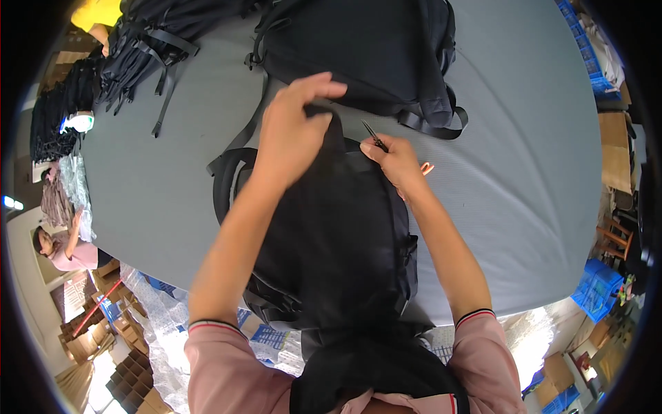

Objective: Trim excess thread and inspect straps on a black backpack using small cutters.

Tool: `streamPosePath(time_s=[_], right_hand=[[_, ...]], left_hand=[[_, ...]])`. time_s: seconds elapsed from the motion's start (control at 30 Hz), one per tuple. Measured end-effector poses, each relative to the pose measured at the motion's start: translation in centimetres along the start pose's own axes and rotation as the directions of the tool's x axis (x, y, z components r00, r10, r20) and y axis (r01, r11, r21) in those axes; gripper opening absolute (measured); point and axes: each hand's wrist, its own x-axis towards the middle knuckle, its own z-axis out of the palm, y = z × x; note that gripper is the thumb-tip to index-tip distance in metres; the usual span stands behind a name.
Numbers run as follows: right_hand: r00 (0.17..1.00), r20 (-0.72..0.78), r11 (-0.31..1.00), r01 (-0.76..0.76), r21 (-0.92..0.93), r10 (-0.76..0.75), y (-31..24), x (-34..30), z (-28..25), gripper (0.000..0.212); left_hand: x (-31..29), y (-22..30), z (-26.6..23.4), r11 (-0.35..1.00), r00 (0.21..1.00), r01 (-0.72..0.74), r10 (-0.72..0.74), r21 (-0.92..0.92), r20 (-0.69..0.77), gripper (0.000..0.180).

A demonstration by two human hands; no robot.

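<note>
Bag before the wearer, pointed tool ready at its top edge

The black bag [324, 228] lies on the grey table [510, 207] in the centre of the frame, its top end toward the upper middle. At that end, the right hand [392, 157] pinches a dark pointed tool [374, 136], tip aimed up and leftward. An orange loop [427, 168] shows beside the right wrist; whether it belongs to the tool, I cannot tell. The left hand [293, 131], blurred, has its thumb and forefinger spread, with a dark flap [334, 134] just beside the thumb; its other fingers are hidden.

The step in hand looks like finishing or checking the bag's top edge, perhaps trimming threads. If so, the next move calls for the left hand to steady the cloth while the tip meets the seam, without nicking the fabric.
</note>
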Motion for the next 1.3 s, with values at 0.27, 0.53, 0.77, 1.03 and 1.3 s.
streamPosePath(time_s=[0.27, 0.53, 0.77, 1.03, 1.3], right_hand=[[0.980, 0.095, 0.970, -0.190, 0.154, 0.177, -0.7, -0.4, 0.1, 0.019], [0.967, -0.183, 0.984, 0.168, -0.052, -0.175, -2.1, -2.6, -1.4, 0.021], [0.929, 0.237, 0.958, 0.283, 0.045, -0.285, -2.5, -14.3, 6.2, 0.027], [0.819, 0.508, 0.926, 0.364, -0.100, -0.268, -0.6, -21.0, 11.6, 0.027], [0.794, 0.501, 0.729, 0.563, -0.390, -0.345, 1.2, -23.9, 12.7, 0.032]], left_hand=[[3.5, -3.2, 0.3, 0.863, 0.875, 0.458, -0.396, -0.214, 0.277, 0.033], [0.3, -0.7, -7.6, 0.995, 0.984, 0.088, -0.080, 0.045, -0.156, 0.041], [-13.0, -9.4, -12.3, 0.737, 0.744, 0.580, -0.653, -0.346, -0.142, 0.055], [-21.6, -7.8, -8.4, 0.787, 0.825, 0.559, -0.558, -0.261, 0.088, 0.052], [-22.0, -15.9, -10.9, 0.867, 0.808, 0.470, -0.347, 0.167, -0.477, 0.082]])
